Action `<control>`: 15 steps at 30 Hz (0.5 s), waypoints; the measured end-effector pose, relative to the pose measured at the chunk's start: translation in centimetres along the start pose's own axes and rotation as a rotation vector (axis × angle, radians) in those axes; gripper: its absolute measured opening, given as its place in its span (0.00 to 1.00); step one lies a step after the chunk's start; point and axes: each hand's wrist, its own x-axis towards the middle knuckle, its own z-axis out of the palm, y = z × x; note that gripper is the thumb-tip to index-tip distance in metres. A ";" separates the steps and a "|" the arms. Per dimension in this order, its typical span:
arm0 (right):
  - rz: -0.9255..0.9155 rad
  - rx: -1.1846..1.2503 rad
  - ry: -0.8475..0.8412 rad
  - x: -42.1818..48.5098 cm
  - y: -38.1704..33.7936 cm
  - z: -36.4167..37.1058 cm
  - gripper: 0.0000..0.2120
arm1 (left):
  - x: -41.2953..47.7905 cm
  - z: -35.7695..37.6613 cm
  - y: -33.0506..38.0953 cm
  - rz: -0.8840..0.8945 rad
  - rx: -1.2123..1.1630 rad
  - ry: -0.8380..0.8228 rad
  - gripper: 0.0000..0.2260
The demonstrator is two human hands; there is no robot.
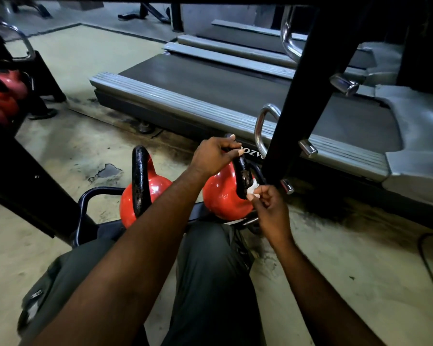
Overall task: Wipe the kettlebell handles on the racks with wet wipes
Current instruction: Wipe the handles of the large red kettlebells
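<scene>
Two hands at a red kettlebell on the low rack, a wipe at its handle.

The low black rack (93,195), made of rounded metal tube, holds two glossy red kettlebells side by side. The nearer-right kettlebell (221,197) has a black handle (243,174) with rough, chipped paint. The left hand (214,156) grips the top of this handle with curled fingers. The right hand (269,208) pinches a small, crumpled white wet wipe (254,189) between its fingertips and touches it to the lower part of the same handle. The other kettlebell (158,188) stands just beside it, its handle worn too. Behind them lies a grey treadmill (210,91) on the stained floor.
</scene>
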 end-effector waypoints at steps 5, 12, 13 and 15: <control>0.203 0.462 -0.238 2.8 -1.2 -0.9 0.04 | 0.5 -0.7 0.0 0.013 0.084 -0.042 0.15; -0.097 -0.154 0.030 4.6 -4.7 1.2 0.08 | 1.6 -1.9 0.5 0.048 0.130 -0.118 0.09; -0.251 -0.312 0.072 3.4 -4.6 1.2 0.07 | 1.6 -2.0 0.4 0.049 0.128 -0.117 0.09; -0.532 -0.665 0.097 1.2 -3.9 1.0 0.05 | 1.5 -1.8 0.3 0.044 0.106 -0.104 0.09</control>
